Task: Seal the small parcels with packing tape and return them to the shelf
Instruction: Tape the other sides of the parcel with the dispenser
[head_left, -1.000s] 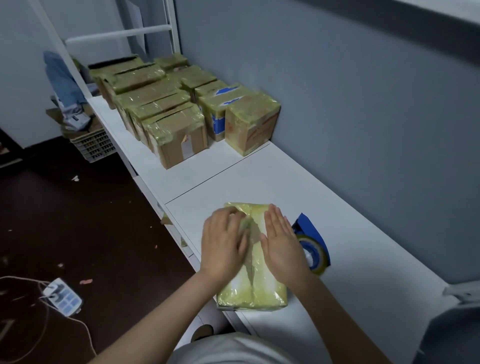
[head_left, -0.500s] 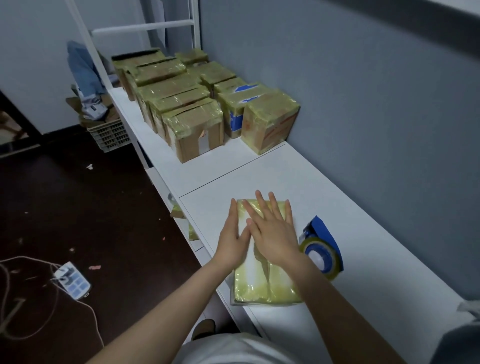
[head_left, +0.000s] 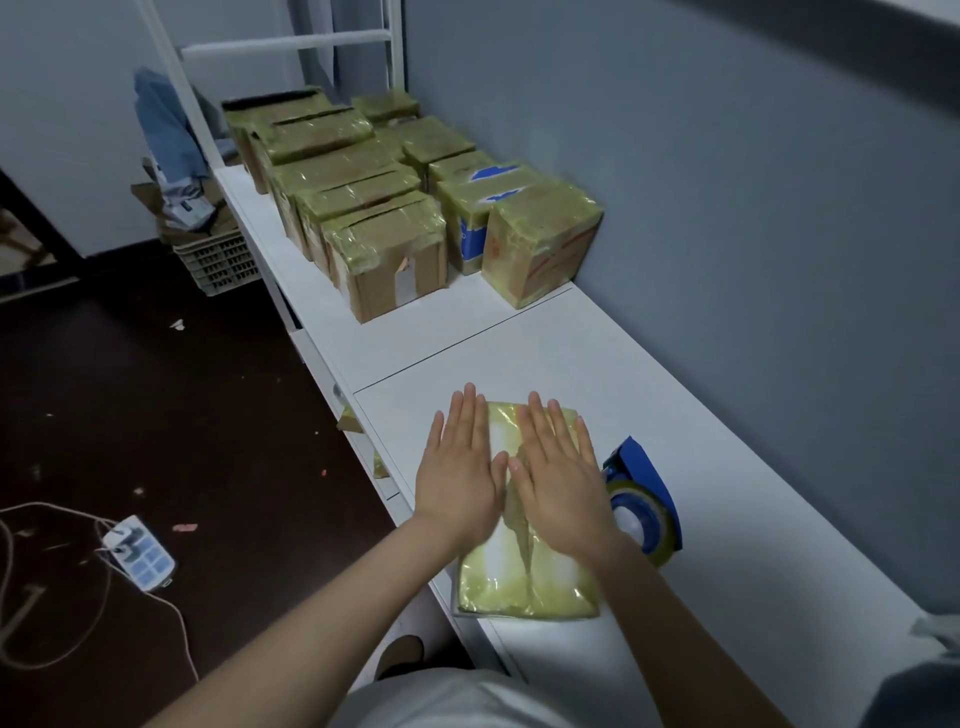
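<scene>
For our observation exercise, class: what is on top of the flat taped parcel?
The left hand and right hand lie flat on the parcel, fingers straight. Its near end shows; the surface under the palms is hidden.

No legible text or labels

Centre: bare counter (head_left: 519, 343) lies between the parcel (head_left: 524, 582) and the taped boxes (head_left: 395, 249), open to a hand.
Upper centre: taped boxes stand packed in rows across the counter's far end.
Right of parcel: tape dispenser (head_left: 641, 499) sits just beside it, near the right hand (head_left: 558, 478).
Right side: wall (head_left: 727, 208) runs along the counter.
</scene>
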